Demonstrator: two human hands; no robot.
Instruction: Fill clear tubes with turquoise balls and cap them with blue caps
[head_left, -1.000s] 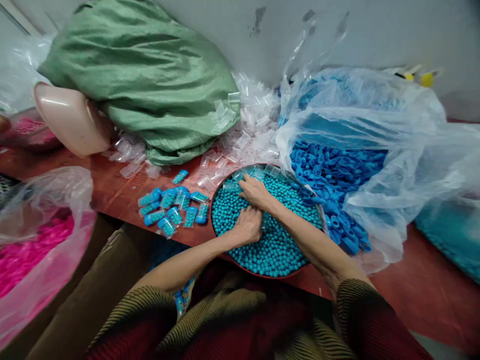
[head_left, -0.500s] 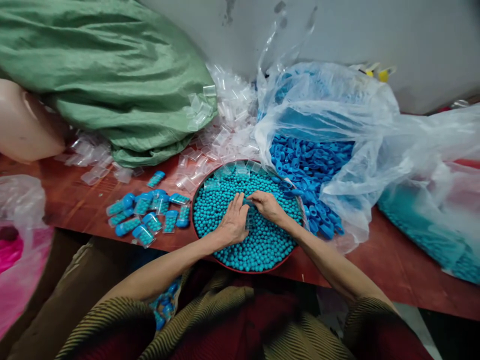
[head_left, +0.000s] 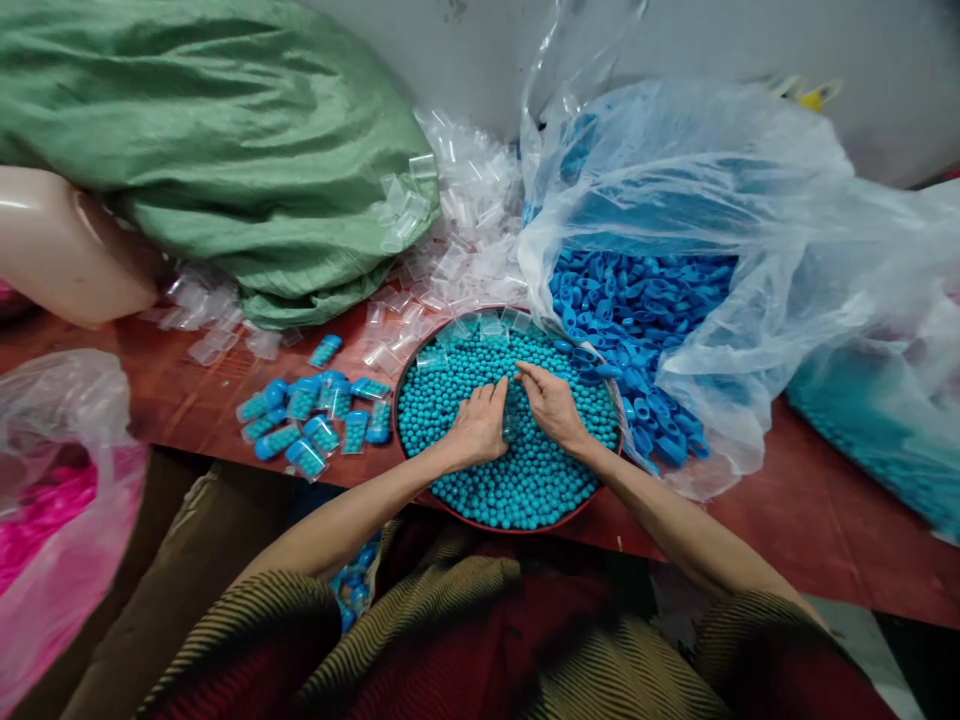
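A round red tray (head_left: 517,530) full of turquoise beads (head_left: 525,495) sits at the table's front edge. My left hand (head_left: 480,425) rests over the beads, closed round a small clear plastic container (head_left: 511,418) that is mostly hidden by the fingers. Just right of it, my right hand (head_left: 553,408) hovers at the beads with fingers loosely bent and thumb apart; nothing shows in it. Several clear containers (head_left: 431,358) lie on the beads along the tray's far side. Left of the tray are bead-filled containers with blue caps (head_left: 321,434).
An open plastic bag (head_left: 757,190) spills blue caps (head_left: 637,300) beside the tray. Behind are loose clear containers (head_left: 476,190) and a green sack (head_left: 285,170). A beige jug (head_left: 67,245) and a bag of pink pieces (head_left: 52,510) stand left; bagged beads (head_left: 862,440) lie right.
My right hand has moved slightly away from my left, and its pinched fingers have loosened. My left hand stays round the container. The whole view has shifted a little.
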